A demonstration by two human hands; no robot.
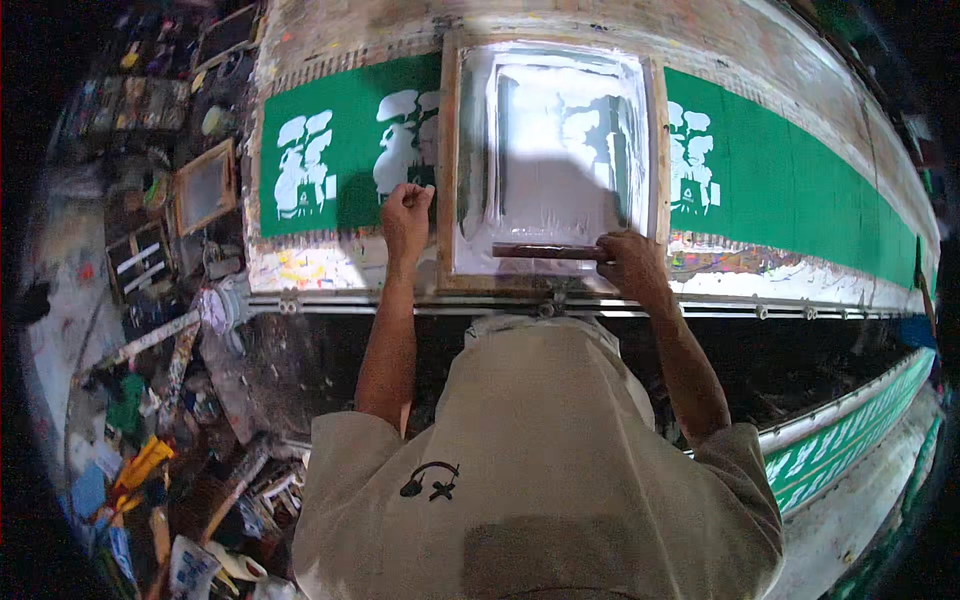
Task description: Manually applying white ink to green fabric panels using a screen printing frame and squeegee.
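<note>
A wooden-framed printing screen [449,170] lies on the long table in front of me, its mesh smeared with white ink [540,205]. My right hand [635,265] is closed round the right end of a squeegee [545,251], which lies crosswise over the near part of the mesh. Just left of the frame, my left hand [406,215] hovers over green fabric [350,100] with its fingers curled together; whatever they may pinch is hidden. White printed figures [303,165] show on the fabric left of the screen, and another white print [690,160] lies right of it.
More green fabric [800,165] runs along the table to the right. A metal rail [740,309] follows the near edge. Behind at right hangs a printed green strip [850,430]. Clutter [140,470] fills the lower left, and a small framed screen [205,185] leans beyond the table's left end.
</note>
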